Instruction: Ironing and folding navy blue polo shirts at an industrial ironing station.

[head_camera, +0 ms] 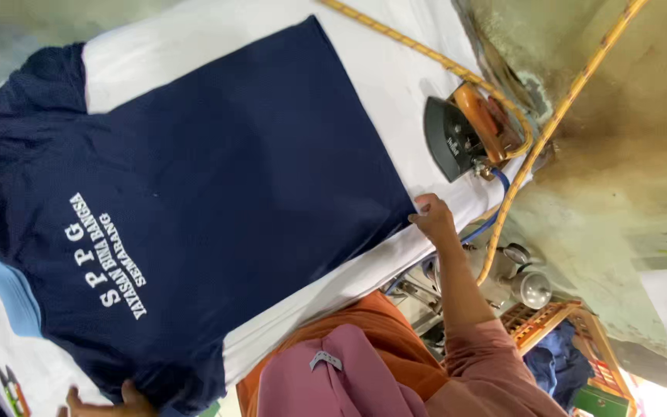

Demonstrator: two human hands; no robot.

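Navy shirt point(218, 193) spread back-up, white lettering showing, flat on white padded table point(395, 69). Right hand point(434, 218) closed in a pinch on the hem corner. Left hand point(113, 401) at the opposite edge, half cut off by the frame; probably gripping cloth, cannot tell for sure. Iron point(465, 131) parked near the right hand, untouched. Step judged: stretching the shirt flat. Next calls for an even pull, wrinkles out, hem kept off the iron.

garment pressing workshop: padded white ironing table point(395, 69), steam iron point(465, 135), hoses point(557, 116)
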